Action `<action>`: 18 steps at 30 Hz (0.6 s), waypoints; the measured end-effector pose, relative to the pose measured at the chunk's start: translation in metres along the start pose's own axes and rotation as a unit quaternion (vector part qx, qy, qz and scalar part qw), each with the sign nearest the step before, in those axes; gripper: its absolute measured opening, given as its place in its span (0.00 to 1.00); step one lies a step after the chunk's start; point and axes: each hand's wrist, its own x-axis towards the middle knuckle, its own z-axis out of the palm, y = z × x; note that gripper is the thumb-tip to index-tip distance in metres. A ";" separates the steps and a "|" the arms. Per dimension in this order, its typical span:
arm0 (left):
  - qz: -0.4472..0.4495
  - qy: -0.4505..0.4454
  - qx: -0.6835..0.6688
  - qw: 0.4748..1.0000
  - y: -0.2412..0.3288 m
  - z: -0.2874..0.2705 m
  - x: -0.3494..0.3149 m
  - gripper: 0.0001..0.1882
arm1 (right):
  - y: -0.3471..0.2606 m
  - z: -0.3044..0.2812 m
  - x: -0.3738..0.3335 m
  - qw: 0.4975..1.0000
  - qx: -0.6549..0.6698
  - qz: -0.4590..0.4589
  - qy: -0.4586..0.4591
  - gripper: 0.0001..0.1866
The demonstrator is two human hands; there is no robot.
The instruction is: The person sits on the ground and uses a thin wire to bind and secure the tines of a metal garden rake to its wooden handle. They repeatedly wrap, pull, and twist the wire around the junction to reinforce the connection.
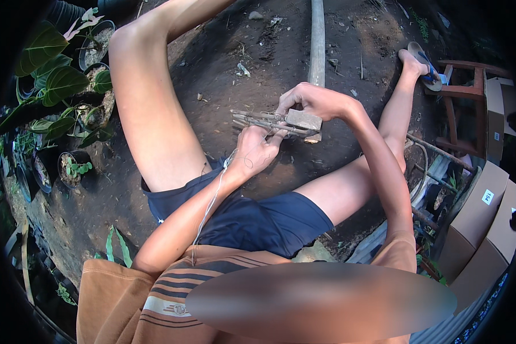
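My left hand (257, 152) is closed around a small bundle of thin grey-brown rods (252, 119), held level in front of me. The rods could be sticks or rusty metal; I cannot tell which. My right hand (307, 102) bends over their right end, with its fingers curled in a pinch against them. Beside its fingers is a grey, rough-faced block (304, 120), over the near end of a long pale pole (317, 46) that runs away along the ground. A thin whitish wire (211, 200) trails from my left wrist down along the forearm.
Potted leafy plants (63, 86) stand at the left. On the right are a reddish-brown wooden stool (464, 109), cardboard boxes (476, 212) and a metal frame (441, 153). My legs stretch to both sides over dark soil (223, 74) with scattered litter and stones.
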 end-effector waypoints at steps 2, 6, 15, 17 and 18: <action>0.008 -0.004 0.018 1.000 0.000 -0.001 0.000 0.14 | -0.002 0.001 -0.007 0.996 -0.076 -0.002 0.046 0.18; -0.030 -0.019 0.060 0.998 0.001 0.003 0.001 0.17 | -0.011 0.010 -0.018 0.990 -0.083 0.031 0.109 0.15; -0.038 -0.018 0.055 0.998 0.004 0.000 0.001 0.12 | 0.003 0.004 -0.011 0.983 -0.119 -0.092 0.108 0.11; -0.014 0.005 0.019 1.000 0.005 -0.003 0.001 0.13 | 0.006 0.003 -0.015 0.925 -0.314 -0.082 0.196 0.08; -0.033 0.006 0.012 0.999 0.006 -0.003 0.000 0.13 | 0.007 0.003 -0.017 0.933 -0.303 -0.011 0.195 0.11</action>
